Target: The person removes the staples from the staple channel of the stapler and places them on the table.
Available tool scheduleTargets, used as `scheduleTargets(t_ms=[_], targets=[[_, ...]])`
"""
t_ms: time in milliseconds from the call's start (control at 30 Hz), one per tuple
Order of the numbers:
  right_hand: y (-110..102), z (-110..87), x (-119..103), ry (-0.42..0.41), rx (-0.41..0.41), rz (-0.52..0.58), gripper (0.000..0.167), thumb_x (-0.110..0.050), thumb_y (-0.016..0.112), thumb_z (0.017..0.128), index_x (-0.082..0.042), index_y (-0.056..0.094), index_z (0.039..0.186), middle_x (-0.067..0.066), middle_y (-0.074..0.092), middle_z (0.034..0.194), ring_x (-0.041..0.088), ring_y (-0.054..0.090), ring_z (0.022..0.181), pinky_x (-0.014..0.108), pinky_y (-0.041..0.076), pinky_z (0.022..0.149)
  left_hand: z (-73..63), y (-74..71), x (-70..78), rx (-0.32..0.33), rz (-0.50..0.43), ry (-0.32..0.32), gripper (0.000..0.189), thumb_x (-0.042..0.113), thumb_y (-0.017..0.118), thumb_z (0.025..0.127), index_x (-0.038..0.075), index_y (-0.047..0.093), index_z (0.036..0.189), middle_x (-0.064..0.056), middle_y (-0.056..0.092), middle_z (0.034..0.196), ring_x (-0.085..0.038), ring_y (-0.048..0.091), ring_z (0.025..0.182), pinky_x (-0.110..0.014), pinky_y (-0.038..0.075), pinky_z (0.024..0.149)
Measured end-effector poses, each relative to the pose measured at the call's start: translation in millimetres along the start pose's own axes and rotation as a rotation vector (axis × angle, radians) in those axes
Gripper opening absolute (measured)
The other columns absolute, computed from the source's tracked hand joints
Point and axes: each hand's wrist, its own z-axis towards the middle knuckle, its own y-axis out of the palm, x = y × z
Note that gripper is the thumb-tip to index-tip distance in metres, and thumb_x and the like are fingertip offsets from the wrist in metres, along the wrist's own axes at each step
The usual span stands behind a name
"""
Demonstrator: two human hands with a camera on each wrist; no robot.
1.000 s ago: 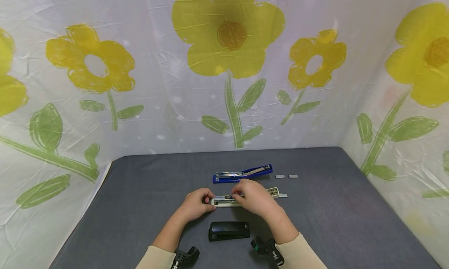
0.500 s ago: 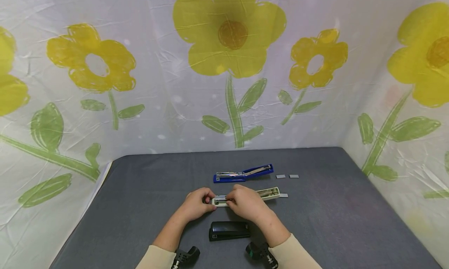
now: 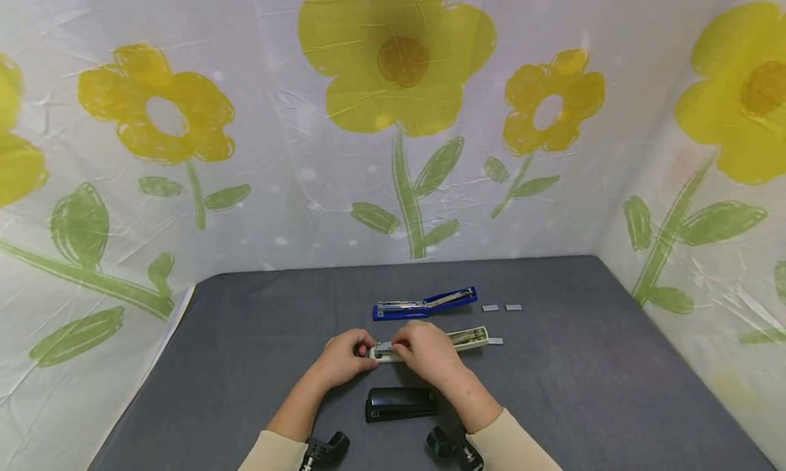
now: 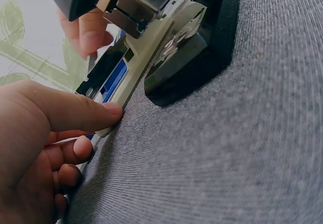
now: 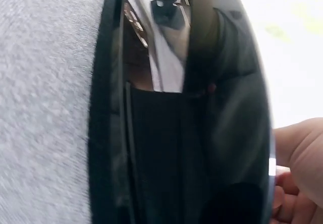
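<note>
A cream stapler (image 3: 471, 338) lies opened out on the table, its cover folded back to the right. My left hand (image 3: 345, 355) grips its left end; in the left wrist view the thumb (image 4: 103, 113) presses the near edge, with the other fingers curled behind. Above the stapler's open magazine, my right hand (image 3: 426, 351) pinches a thin silvery strip that looks like a staple strip (image 4: 91, 65). Its far part is hidden by the fingers. Closer to me is a black stapler (image 3: 401, 404), which fills much of the right wrist view.
Behind the cream stapler sits an opened blue stapler (image 3: 402, 310). Two small grey staple strips, a left one (image 3: 490, 308) and a right one (image 3: 513, 308), lie to its right. Another strip (image 3: 495, 341) lies by the cream stapler's right end. Grey cloth (image 3: 245, 362) covers the table.
My right hand has shifted left along the cream stapler, uncovering more of its folded-back cover. A silvery strip now shows at its fingertips. The left hand has kept its place.
</note>
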Motion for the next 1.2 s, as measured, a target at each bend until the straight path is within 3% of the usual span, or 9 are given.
scheduleTargets(t_ms=[200,367,567,800,1000,1200], targets=[[7.0,2.6,-2.8,0.030,0.068,0.122,0.005,-0.016,0.079,0.092,-0.013,0.077,0.088,-0.003,0.070,0.084,0.010,0.064,0.074,0.029,0.052,0.067,-0.4,-0.1,-0.6,-0.001,-0.001,0.011,0.021,0.016,0.087,0.081,0.015,0.070,0.092,0.003,0.053,0.080,-0.011,0.047,0.073,-0.031,0.037,0.070],[9.6,3.5,-5.2,0.062,0.066,0.207,0.006,-0.011,0.078,0.093,-0.008,0.076,0.099,0.001,0.073,0.090,0.013,0.068,0.078,0.029,0.054,0.068,0.7,0.8,-0.9,-0.002,0.005,0.011,0.021,0.016,0.087,0.080,0.015,0.070,0.091,0.002,0.054,0.080,-0.012,0.048,0.073,-0.033,0.037,0.071],[9.6,3.2,-6.0,0.008,0.025,0.193,0.014,-0.008,0.074,0.096,-0.003,0.079,0.108,0.006,0.074,0.100,0.019,0.070,0.090,0.032,0.056,0.075,1.0,0.3,-0.1,0.001,0.008,0.006,0.021,0.016,0.087,0.080,0.015,0.069,0.091,0.001,0.054,0.080,-0.013,0.048,0.072,-0.034,0.037,0.071],[11.3,2.3,-6.7,0.032,0.026,0.176,0.013,-0.008,0.077,0.093,-0.004,0.080,0.105,0.002,0.071,0.092,0.013,0.066,0.081,0.029,0.053,0.070,0.6,0.4,0.3,0.004,0.013,0.010,0.021,0.015,0.087,0.079,0.015,0.069,0.090,0.000,0.054,0.080,-0.012,0.048,0.072,-0.033,0.037,0.071],[10.8,1.6,-7.5,0.030,0.064,0.126,0.009,-0.007,0.077,0.092,-0.005,0.080,0.101,0.005,0.073,0.094,0.014,0.068,0.081,0.028,0.054,0.068,1.3,1.0,-0.7,0.009,0.014,0.008,0.021,0.015,0.087,0.080,0.015,0.069,0.091,0.001,0.054,0.080,-0.012,0.048,0.072,-0.034,0.037,0.072],[4.8,2.3,-6.1,0.054,0.056,0.152,0.008,-0.007,0.077,0.092,-0.007,0.079,0.100,0.002,0.075,0.095,0.013,0.069,0.081,0.028,0.053,0.067,0.9,1.0,-0.4,0.010,-0.002,0.003,0.022,0.014,0.087,0.079,0.015,0.070,0.091,0.001,0.054,0.080,-0.012,0.047,0.073,-0.033,0.037,0.070]])
